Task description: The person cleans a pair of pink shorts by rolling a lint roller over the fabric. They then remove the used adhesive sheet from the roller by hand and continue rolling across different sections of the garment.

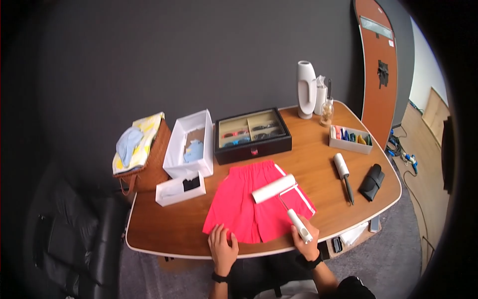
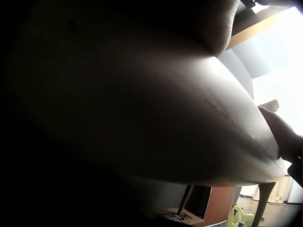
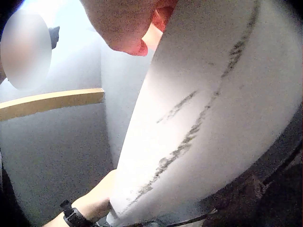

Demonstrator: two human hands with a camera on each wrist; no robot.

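Note:
Pink-red shorts (image 1: 236, 202) with white side stripes lie spread on the wooden table, waistband away from me. My right hand (image 1: 306, 239) grips the white handle of a large lint roller (image 1: 274, 189), whose white sheet roll overlaps the right half of the shorts. At the lower left hem, my left hand (image 1: 222, 247) rests on the cloth with its fingers extended. Both wrist views are largely filled by the scuffed pale table edge (image 3: 199, 113); the right one shows part of my right hand (image 3: 125, 26), while the roller is hidden there.
Behind the shorts stands a black glasses case box (image 1: 254, 152) with a glass lid. White boxes (image 1: 185, 196) and a wicker basket (image 1: 155, 160) are at the left. To the right lie a smaller lint roller (image 1: 343, 172), a black pouch (image 1: 372, 182) and a box of rolled items (image 1: 350, 144).

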